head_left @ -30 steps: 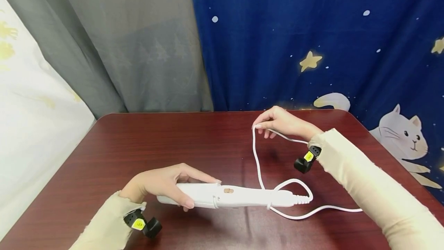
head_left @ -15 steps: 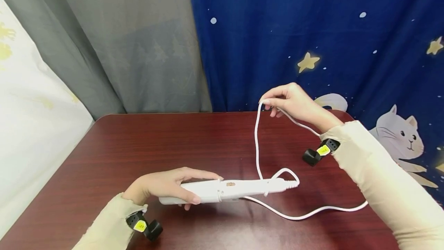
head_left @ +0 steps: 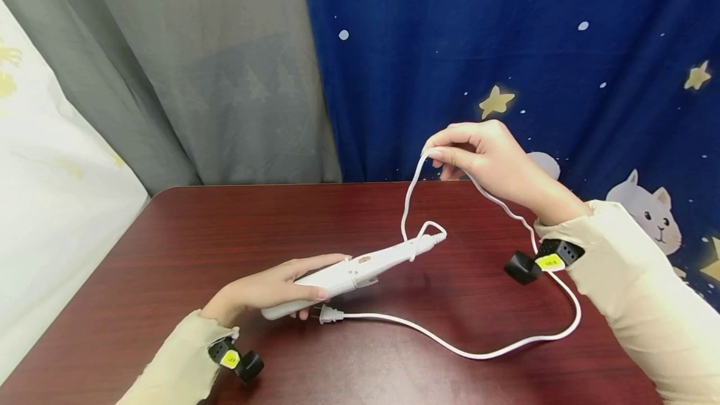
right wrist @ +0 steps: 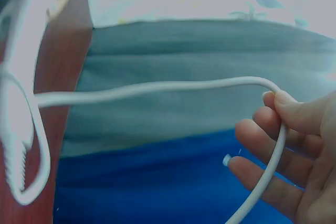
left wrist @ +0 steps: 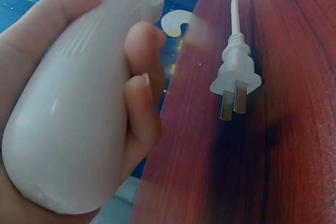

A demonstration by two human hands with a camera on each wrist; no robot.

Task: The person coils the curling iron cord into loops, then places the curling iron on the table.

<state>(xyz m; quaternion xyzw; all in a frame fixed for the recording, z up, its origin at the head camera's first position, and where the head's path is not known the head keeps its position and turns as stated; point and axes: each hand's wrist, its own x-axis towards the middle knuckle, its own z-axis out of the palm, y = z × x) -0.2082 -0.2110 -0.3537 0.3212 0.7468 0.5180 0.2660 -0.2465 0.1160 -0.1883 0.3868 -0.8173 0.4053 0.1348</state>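
In the head view my left hand (head_left: 267, 289) grips the wide, rounded end of a white hair straightener (head_left: 388, 258), thumb on the near side. The tool tilts up toward the right, its gold slide switch facing up. Its white cord (head_left: 406, 205) loops once round the narrow end and rises to my right hand (head_left: 495, 158). Thumb and fingertips of that hand pinch the cord, as the right wrist view shows, with the other fingers loosely bent. The cord's two-prong plug (head_left: 330, 314) lies close to my left fingertips; its metal prongs (left wrist: 239, 97) show in the left wrist view.
A dark red wooden table (head_left: 225, 224) lies beneath both hands. Behind it hang a grey curtain (head_left: 236, 80) and a blue one (head_left: 405, 67) with stars and a cat. White cloth (head_left: 56, 142) hangs at the left.
My right hand has moved up and right, drawing the cord through the loop, which has shrunk. The straightener's cord end has swung upward. The plug has come into view beside my left hand.
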